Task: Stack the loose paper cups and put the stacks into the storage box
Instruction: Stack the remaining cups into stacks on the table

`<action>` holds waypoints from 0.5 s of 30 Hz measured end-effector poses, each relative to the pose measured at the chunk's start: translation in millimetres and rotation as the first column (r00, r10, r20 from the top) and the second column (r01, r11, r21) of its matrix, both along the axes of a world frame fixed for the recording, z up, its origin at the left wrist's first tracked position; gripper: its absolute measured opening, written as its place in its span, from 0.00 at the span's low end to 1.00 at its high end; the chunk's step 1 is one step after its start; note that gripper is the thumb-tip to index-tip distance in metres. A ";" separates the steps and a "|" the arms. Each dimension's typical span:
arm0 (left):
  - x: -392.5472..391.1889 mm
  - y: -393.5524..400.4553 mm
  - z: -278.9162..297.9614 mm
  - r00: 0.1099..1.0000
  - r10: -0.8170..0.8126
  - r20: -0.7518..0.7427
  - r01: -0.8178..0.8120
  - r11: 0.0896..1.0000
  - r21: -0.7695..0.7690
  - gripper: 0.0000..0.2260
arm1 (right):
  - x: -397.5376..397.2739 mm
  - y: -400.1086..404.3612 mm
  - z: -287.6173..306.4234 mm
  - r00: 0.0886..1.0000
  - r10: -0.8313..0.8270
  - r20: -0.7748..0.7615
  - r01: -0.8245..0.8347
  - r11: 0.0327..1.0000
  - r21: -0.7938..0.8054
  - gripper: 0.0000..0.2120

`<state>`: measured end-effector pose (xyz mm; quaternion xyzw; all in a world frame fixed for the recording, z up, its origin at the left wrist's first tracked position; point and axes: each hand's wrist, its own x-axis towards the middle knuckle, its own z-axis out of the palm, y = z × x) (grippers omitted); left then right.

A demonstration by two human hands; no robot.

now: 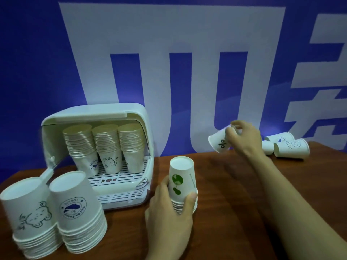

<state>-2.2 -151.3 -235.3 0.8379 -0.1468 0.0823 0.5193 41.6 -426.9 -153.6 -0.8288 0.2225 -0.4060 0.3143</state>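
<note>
Brown counter (234,184) running left to right, far edge meeting the blue and white wall (187,53). Bare wood between the two arms at centre, and more bare wood near right, under the right forearm.

At far left, white storage box (139,128) with lid lifted, mouth facing near. Inside, three stacks of upturned cups (108,147) side by side on a slatted rack, filling the width.

At near left, close to the counter's near edge, two tall stacks of inverted cups: bear stack (32,218) and, just beside it on the right, blue-stamp stack (78,209). Both just in front of the box's lower lip, leaving little room there.

At centre, short stack with a green print (181,182), upside down on the counter. Left hand (169,212) wrapped round its lower rims, fingers curled on the far-left side, thumb on the near-right side, grasping it.

Right arm stretched across to far right, wrist bent, right hand (244,136) raised above the counter. Fingers pinching a single loose cup (220,140) by its base, cup tilted, mouth pointing down and left, clear of the surface.

Beyond that hand, near the far edge, loose cups on their sides (289,147), touching each other, one reading HELLO.
</note>
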 end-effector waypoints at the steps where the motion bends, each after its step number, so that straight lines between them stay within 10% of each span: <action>1: 0.2 0.0 0.3 1.000 0.004 0.001 -0.004 1.000 0.002 0.31 | -4.5 7.9 21.5 0.995 0.095 -0.028 -0.096 0.995 -0.039 0.15; 6: 0.3 0.6 2.7 1.000 0.011 -0.001 -0.011 1.000 0.014 0.32 | -46.0 71.3 113.3 0.857 0.458 -0.238 -0.509 0.825 -0.246 0.09; 15: -0.4 1.7 2.7 1.000 -0.006 0.009 0.005 0.999 0.040 0.34 | -56.9 136.9 129.1 0.732 0.468 -0.496 -0.652 0.694 -0.307 0.13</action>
